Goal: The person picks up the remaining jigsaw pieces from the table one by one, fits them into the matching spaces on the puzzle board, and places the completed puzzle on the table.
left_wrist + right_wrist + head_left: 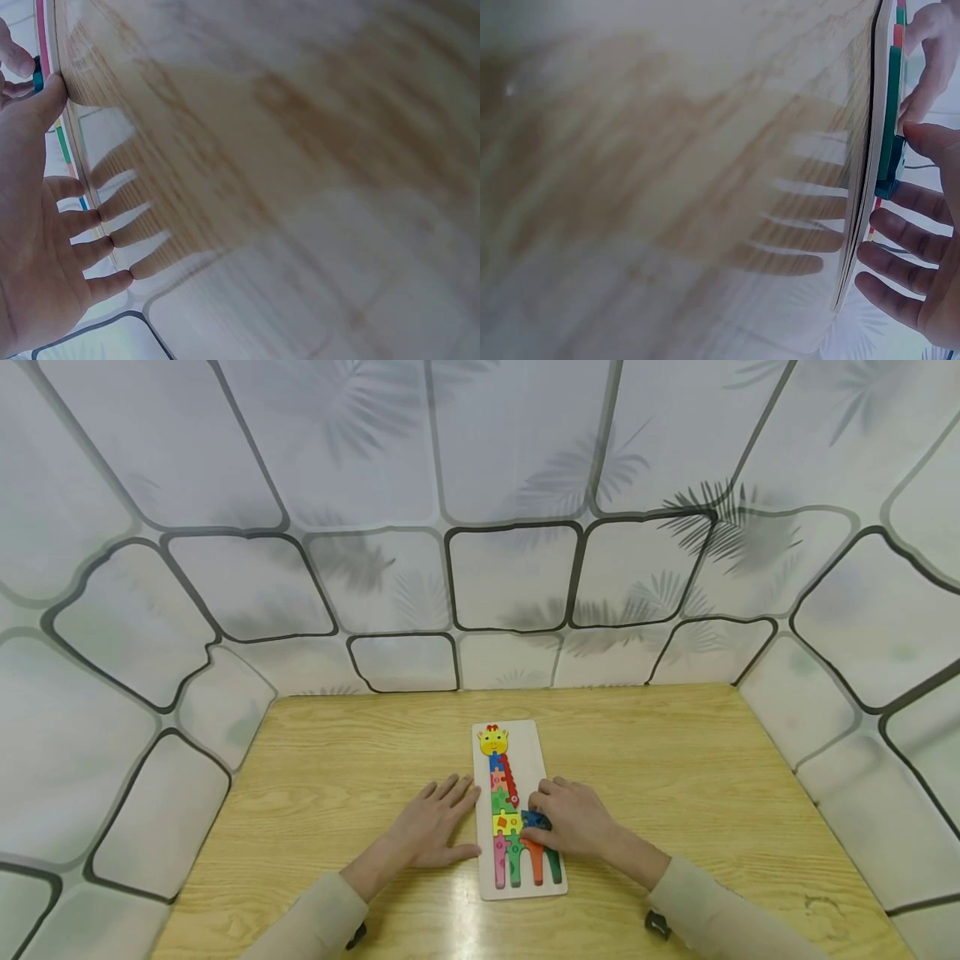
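A pale wooden puzzle board lies on the table, bearing a giraffe of coloured pieces: a yellow head, a red mane and a yellow body piece. Below are pink, green, orange and dark green leg pieces. Between thumb and index finger, my right hand pinches a dark blue puzzle piece at the giraffe's rear body, partly covering it. My left hand lies with fingers spread at the board's left edge, its thumb touching that edge.
The light wood table has a glossy, reflective surface. A patterned cloth wall with outlined blocks and leaf prints rises along the back and both sides. Dark wrist devices show beneath the sleeves.
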{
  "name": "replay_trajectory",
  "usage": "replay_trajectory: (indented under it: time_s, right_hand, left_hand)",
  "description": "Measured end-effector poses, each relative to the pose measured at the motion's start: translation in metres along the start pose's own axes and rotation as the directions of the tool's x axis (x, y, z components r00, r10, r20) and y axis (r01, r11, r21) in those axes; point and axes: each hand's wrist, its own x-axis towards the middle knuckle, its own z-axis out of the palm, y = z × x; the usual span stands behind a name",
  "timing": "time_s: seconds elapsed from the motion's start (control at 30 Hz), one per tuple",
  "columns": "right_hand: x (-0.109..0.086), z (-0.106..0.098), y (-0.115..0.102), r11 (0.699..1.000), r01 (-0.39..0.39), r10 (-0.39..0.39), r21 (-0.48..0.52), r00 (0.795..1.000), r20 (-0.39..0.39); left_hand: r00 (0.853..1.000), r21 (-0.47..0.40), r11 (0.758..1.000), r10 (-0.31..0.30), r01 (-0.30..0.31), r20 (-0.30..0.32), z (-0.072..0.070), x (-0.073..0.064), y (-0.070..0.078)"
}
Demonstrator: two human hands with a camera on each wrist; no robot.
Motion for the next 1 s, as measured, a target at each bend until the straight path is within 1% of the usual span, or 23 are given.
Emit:
replay_trajectory:
  time_s: [0.3,1.0]
  right_hand:
    - [-0.0001,-0.0007,-0.0008,1.000,0.002,-0.002,-0.011,1.000,0.005]
    - [-0.0008,0.0020,0.0001,1.000,0.019,-0.020,-0.020,0.999,-0.036]
  left_hand:
    - [1.000,0.004,1.000,0.003,-0.003,-0.001,0.0004,0.0006,-0.0007]
    - [1.000,-0.016,1.000,-0.006,0.006,0.012,-0.0017,0.0004,0.0000]
